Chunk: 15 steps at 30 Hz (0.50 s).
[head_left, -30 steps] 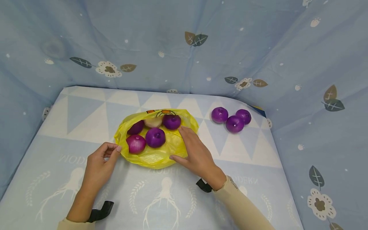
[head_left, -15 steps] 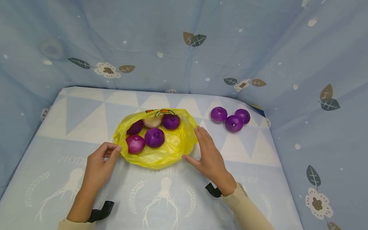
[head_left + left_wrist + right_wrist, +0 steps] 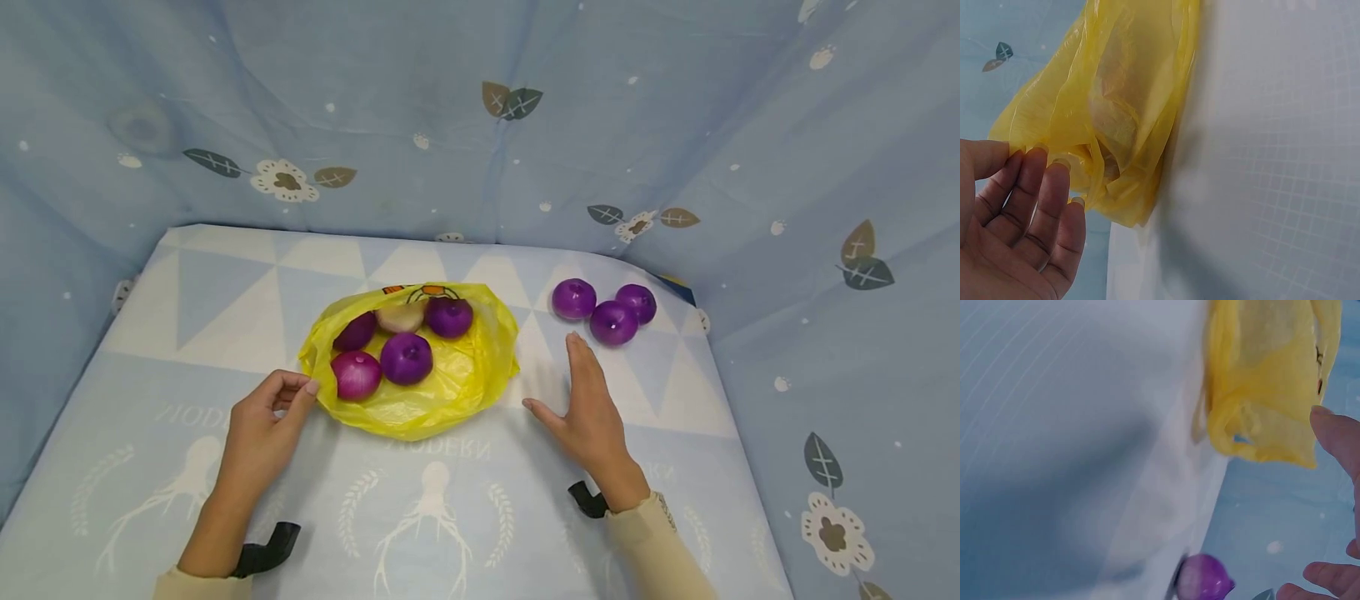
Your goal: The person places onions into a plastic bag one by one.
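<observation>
A yellow plastic bag [image 3: 450, 392] lies on the table with its mouth spread wide. Inside it are several purple onions, one of them a purple onion [image 3: 406, 358] in the middle, plus a pale round thing [image 3: 401, 317] partly hidden by the rim. My left hand [image 3: 266, 425] pinches the bag's left edge between thumb and fingertips, as the left wrist view also shows. To the right of the bag, my right hand [image 3: 592, 417] hovers with fingers extended and holds nothing. Just beyond its fingertips sit three purple onions, the nearest being a purple onion [image 3: 613, 323].
A patterned cloth [image 3: 435, 500] covers the table. Blue curtains [image 3: 450, 125] hang close behind and along both sides. A dark blue and yellow corner of something [image 3: 675, 288] shows at the table's far right edge.
My right hand has left the bag's right side and moved right, toward the three loose onions. My left hand keeps its pinch on the bag. The onions have not moved.
</observation>
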### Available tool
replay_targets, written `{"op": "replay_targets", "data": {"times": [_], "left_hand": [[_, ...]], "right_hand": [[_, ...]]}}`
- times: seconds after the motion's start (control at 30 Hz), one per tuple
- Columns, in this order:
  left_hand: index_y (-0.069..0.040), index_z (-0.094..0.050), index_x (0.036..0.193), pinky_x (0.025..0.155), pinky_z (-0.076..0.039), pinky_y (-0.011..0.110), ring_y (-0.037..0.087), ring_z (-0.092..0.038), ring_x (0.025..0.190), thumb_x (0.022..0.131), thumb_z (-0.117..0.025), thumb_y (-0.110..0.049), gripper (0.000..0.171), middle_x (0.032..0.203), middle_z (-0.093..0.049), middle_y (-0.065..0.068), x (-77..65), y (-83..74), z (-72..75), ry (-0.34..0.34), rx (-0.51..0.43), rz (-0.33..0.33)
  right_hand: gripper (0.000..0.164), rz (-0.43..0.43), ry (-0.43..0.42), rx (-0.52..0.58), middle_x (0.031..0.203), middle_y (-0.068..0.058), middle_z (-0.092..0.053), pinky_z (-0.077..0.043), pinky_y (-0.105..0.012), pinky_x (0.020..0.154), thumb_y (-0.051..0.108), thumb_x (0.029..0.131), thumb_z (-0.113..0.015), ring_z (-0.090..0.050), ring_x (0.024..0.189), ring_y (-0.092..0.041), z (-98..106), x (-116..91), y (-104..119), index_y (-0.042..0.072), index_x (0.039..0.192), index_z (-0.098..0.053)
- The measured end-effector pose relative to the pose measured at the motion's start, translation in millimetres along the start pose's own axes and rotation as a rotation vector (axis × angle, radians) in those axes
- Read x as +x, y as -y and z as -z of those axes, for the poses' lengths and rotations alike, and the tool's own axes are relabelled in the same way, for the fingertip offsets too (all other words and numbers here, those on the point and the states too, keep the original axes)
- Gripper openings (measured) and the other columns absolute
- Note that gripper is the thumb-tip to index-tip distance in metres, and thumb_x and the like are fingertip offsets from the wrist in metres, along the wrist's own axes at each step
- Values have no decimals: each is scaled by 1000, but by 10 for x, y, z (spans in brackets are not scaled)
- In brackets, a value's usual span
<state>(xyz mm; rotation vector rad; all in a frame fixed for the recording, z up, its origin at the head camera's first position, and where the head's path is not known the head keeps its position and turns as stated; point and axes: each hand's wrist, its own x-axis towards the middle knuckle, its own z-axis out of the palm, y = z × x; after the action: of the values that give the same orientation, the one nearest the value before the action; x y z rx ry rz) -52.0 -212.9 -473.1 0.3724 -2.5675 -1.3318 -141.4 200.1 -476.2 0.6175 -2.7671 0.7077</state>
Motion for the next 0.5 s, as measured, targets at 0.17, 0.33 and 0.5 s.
{"op": "replay_targets", "data": {"times": [0.17, 0.33, 0.5], "left_hand": [[-8, -69, 108, 67, -45, 15, 11, -58, 84, 104, -68, -30, 22, 95, -71, 7, -1, -7, -11, 4, 2, 7], [-8, -69, 108, 68, -45, 15, 10, -58, 84, 104, -68, -30, 22, 95, -71, 7, 2, 1, -16, 4, 2, 13], [-8, -69, 108, 67, -45, 15, 9, -58, 84, 104, -68, -29, 22, 95, -71, 7, 5, 8, -13, 4, 3, 12]], "right_hand": [[125, -114, 3, -9, 166, -23, -29, -34, -58, 116, 34, 79, -95, -34, 150, -40, 21, -54, -141, 9, 168, -10], [127, -172, 22, -35, 165, -25, -29, -33, -58, 117, 35, 79, -95, -33, 149, -41, 45, -58, -276, 9, 168, -8], [126, -205, 31, -62, 167, -25, -24, -28, -56, 120, 32, 80, -94, -29, 151, -42, 95, -1, -425, 7, 167, -7]]}}
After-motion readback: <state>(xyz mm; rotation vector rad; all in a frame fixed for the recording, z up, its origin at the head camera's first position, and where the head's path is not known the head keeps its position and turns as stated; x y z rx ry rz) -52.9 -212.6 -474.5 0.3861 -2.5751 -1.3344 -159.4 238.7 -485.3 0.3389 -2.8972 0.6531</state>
